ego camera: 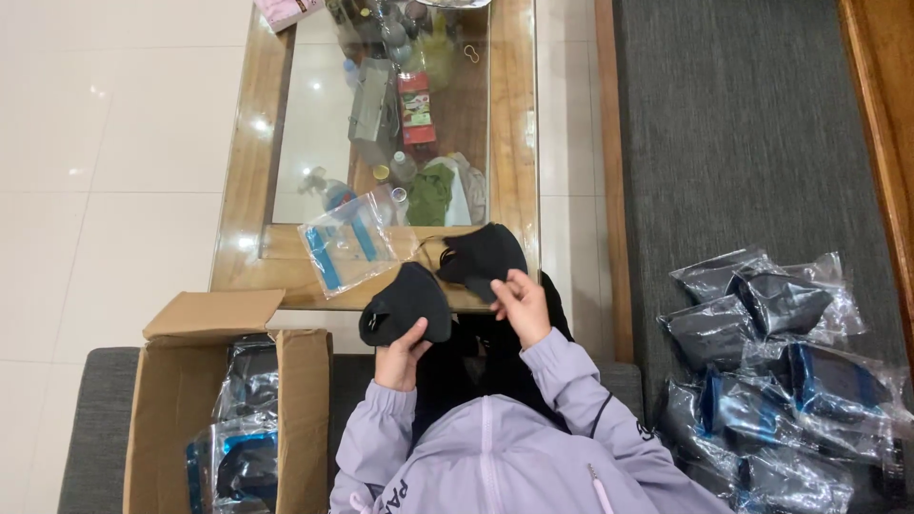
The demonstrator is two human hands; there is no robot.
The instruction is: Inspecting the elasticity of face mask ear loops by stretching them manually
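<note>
1. The left hand (400, 357) has its fingers closed around a black mask (405, 305), held just over the near edge of the surface (509, 143).
2. The right hand (522, 306) pinches a second black mask (481, 257) resting on that edge.
3. A clear zip bag (347, 243) lies beside them.
4. An open cardboard box (176, 400) stands at the left, and packed bags (771, 381) are piled at the right.

Both arms in lilac sleeves bend upward from the torso, forearms angling toward each other. The left hand (400, 354) is closed in a grip; the right hand (522, 306) pinches with curled fingers.
</note>
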